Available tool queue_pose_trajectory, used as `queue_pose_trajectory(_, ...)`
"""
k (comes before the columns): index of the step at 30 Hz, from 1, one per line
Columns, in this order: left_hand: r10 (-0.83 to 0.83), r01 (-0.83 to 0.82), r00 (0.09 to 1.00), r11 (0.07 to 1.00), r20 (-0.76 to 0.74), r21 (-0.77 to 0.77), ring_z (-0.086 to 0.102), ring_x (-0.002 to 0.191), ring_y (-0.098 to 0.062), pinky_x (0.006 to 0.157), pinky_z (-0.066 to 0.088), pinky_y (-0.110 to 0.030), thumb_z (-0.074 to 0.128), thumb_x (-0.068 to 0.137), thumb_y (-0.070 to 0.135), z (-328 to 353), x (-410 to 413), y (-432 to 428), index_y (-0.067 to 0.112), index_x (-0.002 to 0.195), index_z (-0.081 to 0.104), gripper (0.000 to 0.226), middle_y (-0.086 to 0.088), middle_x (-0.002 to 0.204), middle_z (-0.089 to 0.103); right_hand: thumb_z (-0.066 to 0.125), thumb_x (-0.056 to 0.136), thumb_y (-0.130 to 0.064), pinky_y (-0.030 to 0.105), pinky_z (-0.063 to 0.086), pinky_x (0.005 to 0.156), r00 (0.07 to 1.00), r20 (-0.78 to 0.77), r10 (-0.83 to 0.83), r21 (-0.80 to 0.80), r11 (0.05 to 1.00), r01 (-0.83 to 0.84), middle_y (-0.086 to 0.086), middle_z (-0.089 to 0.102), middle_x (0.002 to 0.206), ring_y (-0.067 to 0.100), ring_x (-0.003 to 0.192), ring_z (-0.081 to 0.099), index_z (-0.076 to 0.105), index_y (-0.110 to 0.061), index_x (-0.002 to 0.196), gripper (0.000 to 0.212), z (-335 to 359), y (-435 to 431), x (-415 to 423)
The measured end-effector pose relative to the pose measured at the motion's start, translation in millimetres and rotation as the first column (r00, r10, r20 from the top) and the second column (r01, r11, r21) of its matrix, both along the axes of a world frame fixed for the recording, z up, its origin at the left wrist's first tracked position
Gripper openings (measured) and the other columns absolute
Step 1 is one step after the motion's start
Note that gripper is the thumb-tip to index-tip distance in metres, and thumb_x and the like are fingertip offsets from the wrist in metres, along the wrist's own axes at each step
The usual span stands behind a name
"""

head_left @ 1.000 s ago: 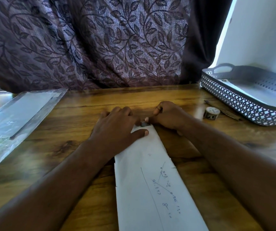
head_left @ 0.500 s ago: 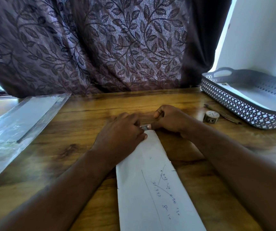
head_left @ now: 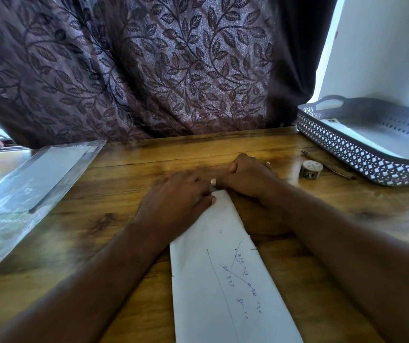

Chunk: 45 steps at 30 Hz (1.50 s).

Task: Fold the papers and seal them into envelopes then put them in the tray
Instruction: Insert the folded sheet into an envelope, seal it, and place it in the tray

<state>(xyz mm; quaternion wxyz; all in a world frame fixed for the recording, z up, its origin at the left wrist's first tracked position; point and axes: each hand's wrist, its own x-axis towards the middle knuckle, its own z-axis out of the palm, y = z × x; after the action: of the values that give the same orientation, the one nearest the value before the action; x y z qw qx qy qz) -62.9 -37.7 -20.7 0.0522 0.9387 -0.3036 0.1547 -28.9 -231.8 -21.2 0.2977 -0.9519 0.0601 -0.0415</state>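
A long white folded paper [head_left: 225,276] with pen scribbles lies lengthwise on the wooden table, running from the near edge to the middle. My left hand [head_left: 176,201] lies flat on its far left part, fingers pressing the paper down. My right hand [head_left: 245,178] is curled at the paper's far end, thumb and fingertips pinching the far corner beside the left hand's fingers. The grey perforated tray [head_left: 347,149] stands at the right rear with a white sheet or envelope inside.
A clear plastic sleeve [head_left: 25,186] holding pale sheets lies at the left. A small roll of tape [head_left: 311,169] and a thin dark stick [head_left: 329,165] rest just in front of the tray. A leaf-patterned curtain hangs along the table's far edge.
Both hands have stayed at the paper's far end, pressing it. The left thumb has slid slightly along the paper. The view has tilted a little.
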Motion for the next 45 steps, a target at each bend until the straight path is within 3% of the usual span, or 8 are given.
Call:
queue_pose_trajectory(8,0.028,-0.028,1.0,0.999,0.008,-0.022,0.054,0.111,-0.01,0.101,0.043,-0.041,0.042,0.102,0.052,-0.3,-5.5,0.1,0.035,0.115,0.062,0.029,0.012,0.119,0.059,0.081,0.064,-0.065,0.051,0.045,0.101,0.998,-0.023,0.054,0.051,0.997,-0.053,0.005,0.052,0.124,0.027,0.118,0.048,0.046,-0.034,0.095,0.056,-1.2,-8.7,-4.1)
queue_pose_trajectory(13,-0.005,0.007,0.999,0.999,0.037,-0.047,0.056,0.103,-0.011,0.087,0.051,-0.037,0.045,0.102,0.049,-1.2,-5.6,0.0,0.03,0.113,0.064,0.029,0.01,0.117,0.061,0.072,0.085,-0.031,0.05,0.044,0.103,0.994,0.11,0.029,0.063,0.997,-0.036,-0.001,0.06,0.103,0.025,0.11,0.054,0.051,-0.027,0.093,0.023,-4.1,-5.2,-8.3)
queue_pose_trajectory(18,-0.004,0.029,0.993,0.978,0.121,-0.208,0.056,0.096,-0.015,0.078,0.051,-0.037,0.059,0.095,0.041,-5.3,-2.7,5.2,0.026,0.104,0.057,0.018,0.006,0.114,0.056,0.065,0.092,-0.016,0.031,0.047,0.066,0.976,0.215,0.026,0.351,0.931,-0.102,0.001,0.069,0.093,0.014,0.08,0.061,0.06,-0.02,0.106,0.015,8.3,-9.6,-39.0)
queue_pose_trajectory(22,0.11,-0.089,0.993,0.919,0.033,-0.384,0.06,0.095,-0.02,0.078,0.052,-0.04,0.06,0.096,0.036,-12.9,14.2,18.3,0.021,0.107,0.062,0.018,0.001,0.107,0.062,0.07,0.092,-0.034,0.024,0.046,0.081,0.959,0.173,0.223,0.129,0.96,-0.247,-0.003,0.067,0.124,0.015,0.111,0.061,0.061,-0.023,0.13,0.041,8.5,-6.6,-73.5)
queue_pose_trajectory(31,0.362,-0.41,0.901,0.889,-0.238,-0.202,0.052,0.117,-0.024,0.103,0.04,-0.054,0.057,0.09,0.061,-6.7,6.5,39.3,0.036,0.109,0.068,0.033,0.005,0.119,0.056,0.055,0.083,-0.076,0.042,0.031,0.116,0.943,-0.109,0.315,-0.305,0.892,-0.334,-0.003,0.033,0.162,0.024,0.147,0.033,0.04,-0.041,0.15,0.077,9.8,-2.8,-105.3)
queue_pose_trajectory(37,0.13,-0.38,0.898,0.709,-0.42,-0.594,0.063,0.092,-0.022,0.075,0.049,-0.034,0.074,0.089,0.031,1.3,7.6,36.4,0.029,0.092,0.06,0.014,0.003,0.092,0.067,0.056,0.08,-0.078,0.044,0.028,0.12,0.947,-0.13,0.293,-0.288,0.903,-0.319,-0.004,0.029,0.164,0.024,0.149,0.029,0.039,-0.042,0.15,0.081,9.0,-4.0,-101.9)
queue_pose_trajectory(41,-0.008,-0.432,0.86,0.519,-0.51,-0.737,0.072,0.091,-0.024,0.085,0.059,-0.047,0.073,0.09,0.023,5.4,7.5,36.9,0.026,0.102,0.065,0.015,-0.003,0.098,0.075,0.068,0.078,-0.069,0.038,0.044,0.108,0.96,-0.031,0.279,-0.188,0.941,-0.28,-0.005,0.045,0.155,0.021,0.136,0.047,0.036,-0.035,0.153,0.089,9.1,-4.1,-102.7)
queue_pose_trajectory(45,-0.085,-0.443,0.87,0.3,-0.486,-0.845,0.076,0.086,-0.019,0.078,0.063,-0.041,0.068,0.095,0.014,11.5,3.4,36.9,0.011,0.11,0.069,0.015,-0.003,0.096,0.077,0.079,0.075,-0.056,0.043,0.049,0.106,0.976,0.097,0.194,0.14,0.969,-0.206,-0.006,0.056,0.145,0.016,0.129,0.055,0.045,-0.029,0.147,0.084,6.6,-8.9,-99.4)
